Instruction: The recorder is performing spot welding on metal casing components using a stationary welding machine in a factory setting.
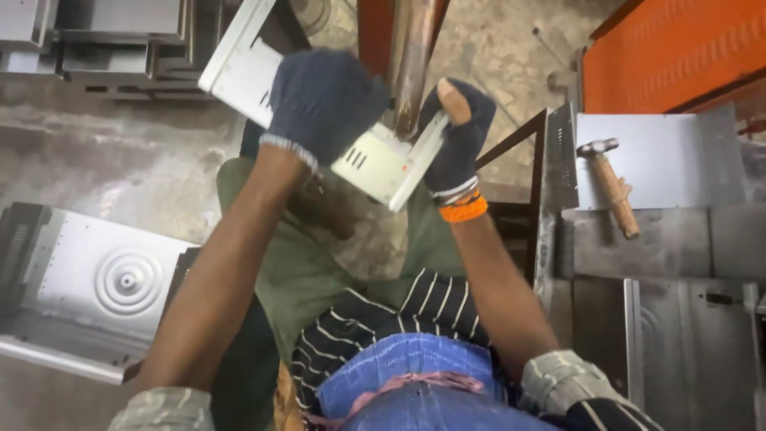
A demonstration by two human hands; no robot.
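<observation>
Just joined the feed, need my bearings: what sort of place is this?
Probably a sheet-metal fabrication workshop. Stamped metal panels lie on a bare concrete floor, a hammer rests on a steel bench, and both gloved hands, left hand and right hand, grip a white metal panel.

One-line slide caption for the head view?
Two gloved hands, left and right, hold a white metal panel against a post; hammer nearby.

Dark blue gloves [323,100], white slotted panel [375,164], orange wristband [463,211], black-and-white striped cloth [399,315].
</observation>
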